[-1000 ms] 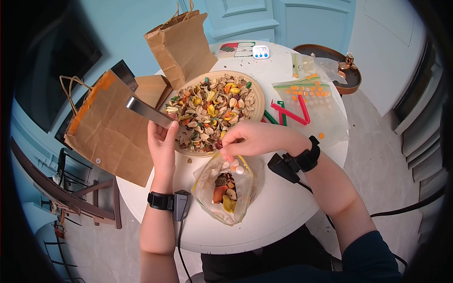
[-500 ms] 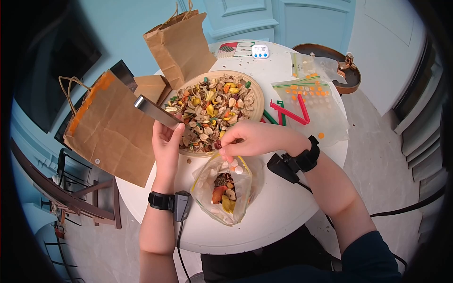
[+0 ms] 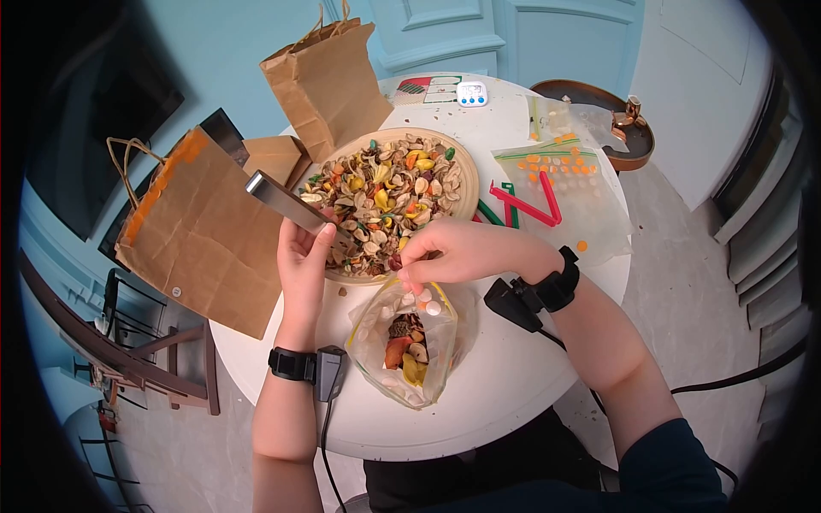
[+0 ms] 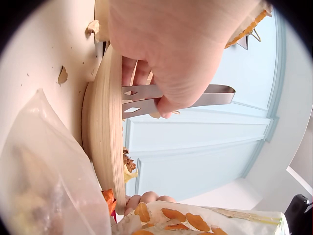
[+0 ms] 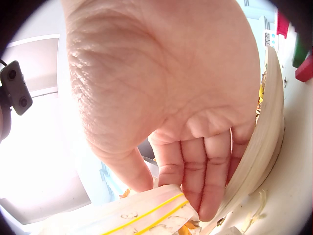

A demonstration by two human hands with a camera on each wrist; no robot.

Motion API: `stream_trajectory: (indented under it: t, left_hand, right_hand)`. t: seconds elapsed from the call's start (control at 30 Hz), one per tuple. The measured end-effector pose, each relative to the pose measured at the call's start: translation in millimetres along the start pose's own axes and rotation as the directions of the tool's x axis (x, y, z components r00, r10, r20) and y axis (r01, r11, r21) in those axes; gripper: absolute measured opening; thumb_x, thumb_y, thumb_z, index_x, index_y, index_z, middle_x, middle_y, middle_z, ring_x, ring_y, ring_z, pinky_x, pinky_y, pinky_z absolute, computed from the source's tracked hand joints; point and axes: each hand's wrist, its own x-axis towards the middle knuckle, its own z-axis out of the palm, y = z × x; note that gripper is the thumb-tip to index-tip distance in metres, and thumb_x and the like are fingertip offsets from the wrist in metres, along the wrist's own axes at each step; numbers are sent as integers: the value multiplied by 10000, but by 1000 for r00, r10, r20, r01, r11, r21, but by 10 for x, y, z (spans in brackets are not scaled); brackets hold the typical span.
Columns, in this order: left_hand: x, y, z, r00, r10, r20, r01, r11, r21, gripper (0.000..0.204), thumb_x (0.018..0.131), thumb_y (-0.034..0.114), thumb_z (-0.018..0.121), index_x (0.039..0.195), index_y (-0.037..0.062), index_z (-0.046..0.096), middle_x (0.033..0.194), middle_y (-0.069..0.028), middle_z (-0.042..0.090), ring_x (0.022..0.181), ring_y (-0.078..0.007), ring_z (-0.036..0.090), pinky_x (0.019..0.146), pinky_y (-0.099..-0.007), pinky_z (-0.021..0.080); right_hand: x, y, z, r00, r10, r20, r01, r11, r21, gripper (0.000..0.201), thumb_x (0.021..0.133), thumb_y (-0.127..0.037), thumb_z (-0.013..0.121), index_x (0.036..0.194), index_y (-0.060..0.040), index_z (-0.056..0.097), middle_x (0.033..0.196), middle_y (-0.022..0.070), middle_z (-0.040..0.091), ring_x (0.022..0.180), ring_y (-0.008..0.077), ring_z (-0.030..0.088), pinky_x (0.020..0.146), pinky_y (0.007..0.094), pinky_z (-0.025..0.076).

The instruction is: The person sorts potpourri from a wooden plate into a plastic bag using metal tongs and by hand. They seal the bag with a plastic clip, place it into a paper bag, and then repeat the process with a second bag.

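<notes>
Metal tongs [image 3: 286,202] are gripped by the left hand [image 3: 301,261], their tips down among the dried petals at the left part of a round wooden tray [image 3: 469,171]. In the left wrist view the tongs [image 4: 215,95] lie between thumb and fingers, tips partly hidden behind the tray's rim. The right hand [image 3: 445,250] pinches the top edge of a clear zip bag [image 3: 440,355] in front of the tray. That bag stands with its mouth spread, and dried pieces show inside. The right wrist view has the bag's yellow-striped edge [image 5: 146,215] below the right hand [image 5: 171,98].
Brown paper bags [image 3: 201,231] stand left of and behind the tray. Red clips [image 3: 547,205] and green clips lie to its right, by a flat zip bag [image 3: 590,218] with orange dots. A white timer [image 3: 472,94] is at the back; a brown round tray [image 3: 637,154] is beyond the right edge.
The left hand with the tongs has shifted slightly to the right over the tray. The right hand has stayed at the bag's edge.
</notes>
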Motion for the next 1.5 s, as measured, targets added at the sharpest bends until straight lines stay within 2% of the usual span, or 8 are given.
stream_trajectory:
  t: [0.27, 0.33, 1.13, 1.33, 1.4, 1.5]
  left_hand:
    - [3, 2, 1, 1000, -2, 10, 2, 1000, -1, 348, 885, 61, 592, 1206, 14, 469, 1120, -101, 603, 1062, -154, 554, 938, -287, 419]
    - [1, 8, 5, 1000, -4, 11, 4, 1000, -7, 343, 884, 59, 591, 1203, 14, 471, 1122, -103, 603, 1062, -156, 554, 938, -287, 419]
    - [6, 11, 0, 1000, 1, 22, -1, 1000, 3, 306, 894, 56, 572, 1183, 14, 480, 1090, -100, 616, 1029, -162, 568, 930, -298, 427]
    - [7, 5, -5, 999, 15, -42, -16, 1000, -12, 259, 901, 74, 573, 1140, 19, 490, 1095, -117, 615, 1018, -163, 570, 932, -304, 425]
    - [15, -20, -17, 994, 66, -89, -63, 997, 33, 242, 922, 138, 567, 1147, 76, 504, 1084, -46, 635, 997, -105, 590, 776, -222, 449]
    - [9, 32, -26, 992, 22, -121, -16, 999, 50, 238, 923, 160, 575, 1137, 83, 505, 1080, -39, 635, 996, -107, 598, 760, -213, 457]
  right_hand:
    - [8, 27, 7, 1000, 2, 1, -2, 1000, -1, 226, 869, -147, 525, 734, -6, 637, 786, 50, 661, 789, 120, 612, 744, 247, 462]
    - [14, 67, 22, 999, -40, -35, 41, 999, 3, 260, 867, -216, 540, 709, -42, 652, 685, 6, 628, 632, 91, 534, 623, 245, 418]
    - [20, 82, 25, 998, -55, -39, 55, 998, 6, 262, 868, -229, 543, 712, -52, 657, 678, 5, 629, 619, 97, 529, 613, 249, 412]
    - [18, 77, 22, 998, -47, -41, 48, 999, 13, 252, 862, -216, 542, 715, -48, 658, 682, 3, 631, 623, 91, 533, 612, 245, 415]
    - [17, 72, 28, 998, -51, -45, 51, 998, 19, 252, 861, -217, 542, 714, -49, 658, 679, 0, 629, 619, 89, 529, 606, 245, 411]
    - [16, 73, 26, 998, -47, -47, 48, 999, 19, 252, 859, -220, 543, 712, -51, 660, 673, -4, 625, 611, 86, 521, 594, 245, 404]
